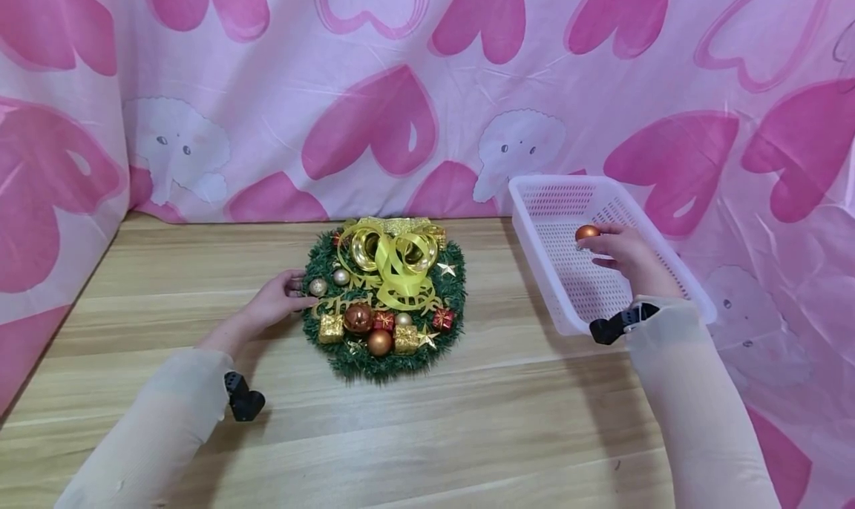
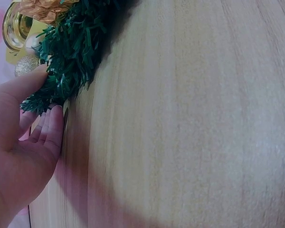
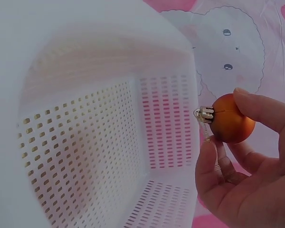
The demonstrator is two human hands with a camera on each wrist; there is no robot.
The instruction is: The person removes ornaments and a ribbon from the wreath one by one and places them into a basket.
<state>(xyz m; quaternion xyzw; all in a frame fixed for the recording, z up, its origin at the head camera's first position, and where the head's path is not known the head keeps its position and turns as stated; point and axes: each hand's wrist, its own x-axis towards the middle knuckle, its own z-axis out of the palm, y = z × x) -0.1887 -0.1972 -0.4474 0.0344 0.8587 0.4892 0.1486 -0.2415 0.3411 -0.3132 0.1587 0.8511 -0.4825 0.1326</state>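
Note:
A green Christmas wreath lies on the table, trimmed with gold bells, yellow ribbon, small gift boxes, stars and baubles. My left hand holds its left edge. In the left wrist view the thumb is over the green tinsel and the fingertips reach beneath it. Over a white plastic basket, my right hand pinches a copper-orange bauble between thumb and fingers. The bauble's metal cap and clear hanging loop face the basket in the right wrist view. Inside, the basket's perforated floor shows.
The wood-grain table stretches in front of the wreath and between it and the basket. Behind and at both sides hangs a pink curtain with hearts, meeting the table's back edge. The basket's far end stands close to the curtain.

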